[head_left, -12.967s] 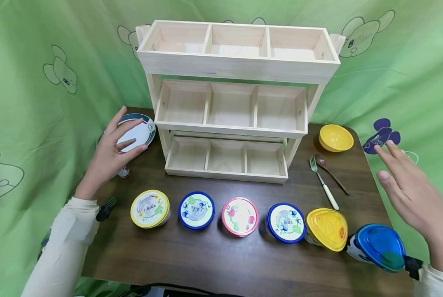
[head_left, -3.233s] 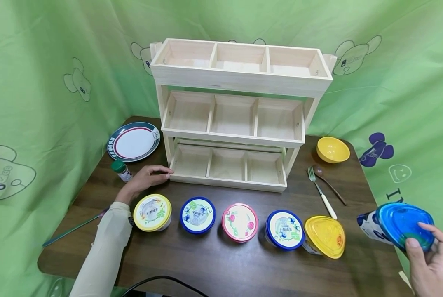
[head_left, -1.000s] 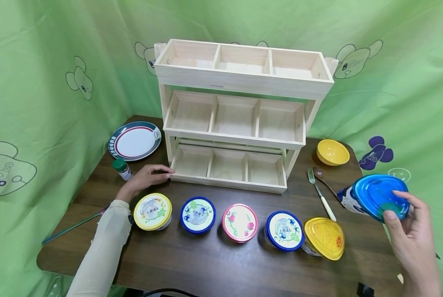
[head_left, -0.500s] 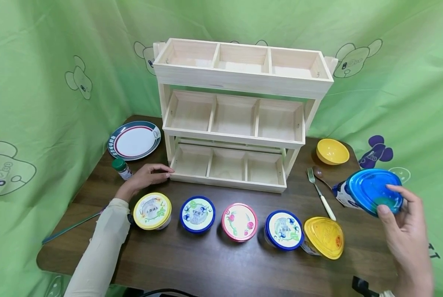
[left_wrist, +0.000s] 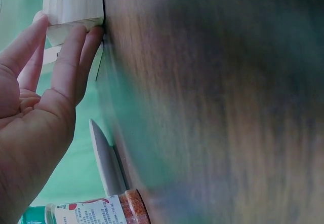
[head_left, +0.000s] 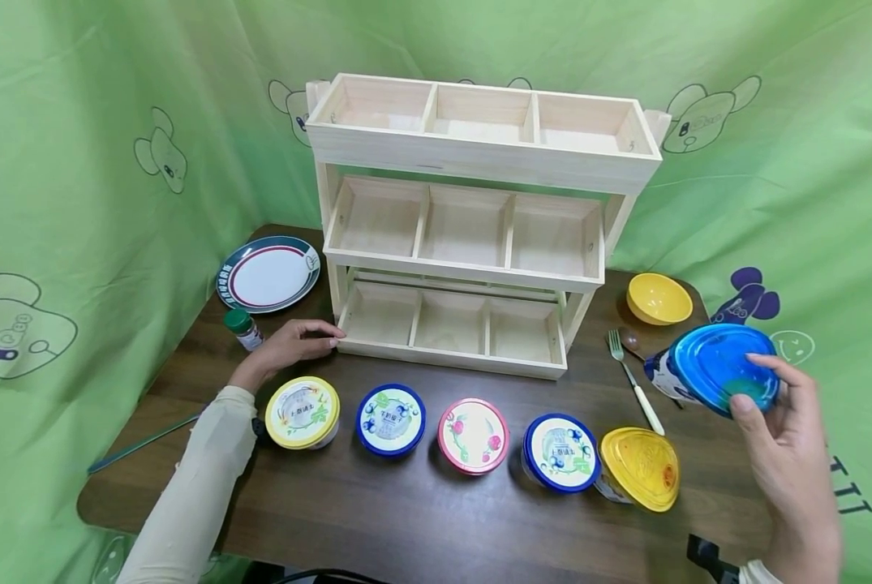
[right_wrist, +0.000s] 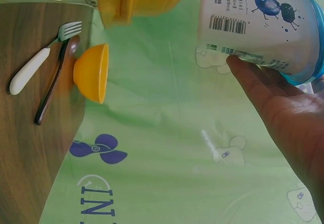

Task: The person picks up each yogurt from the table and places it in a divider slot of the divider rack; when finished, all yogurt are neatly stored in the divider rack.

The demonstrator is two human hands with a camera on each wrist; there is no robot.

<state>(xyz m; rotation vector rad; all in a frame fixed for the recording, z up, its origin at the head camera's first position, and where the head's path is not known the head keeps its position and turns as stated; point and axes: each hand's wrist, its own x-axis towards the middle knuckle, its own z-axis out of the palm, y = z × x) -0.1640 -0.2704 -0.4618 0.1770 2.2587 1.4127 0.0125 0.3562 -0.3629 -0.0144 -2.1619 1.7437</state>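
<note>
My right hand (head_left: 789, 442) grips a white tub with a blue lid (head_left: 728, 367), thumb and fingers about the lid end. The tub is tilted above the table's right side; its barcode side shows in the right wrist view. With fairly straight fingers, my left hand (head_left: 289, 350) touches the lower left corner of a wooden three-tier shelf (head_left: 450, 357). In the left wrist view, its fingertips rest against the end of a wooden board (left_wrist: 76, 3). Each tier of the shelf has three compartments with nothing in them.
Round tubs stand in a row: yellow-lidded (head_left: 302, 412), blue-lidded (head_left: 390, 419), pink-lidded (head_left: 473, 435), another blue-lidded (head_left: 560, 453). A tub with a yellow lid (head_left: 640, 469) follows. Fork (head_left: 636, 385), spoon (head_left: 629, 339) and yellow bowl (head_left: 659, 298) lie right; plate (head_left: 269, 274) and spice jar (head_left: 242, 328) left.
My right hand has picked up the blue-lidded tub from the table and carried it up, then left and away from me. My left hand has moved from near the plate to the shelf's lower corner.
</note>
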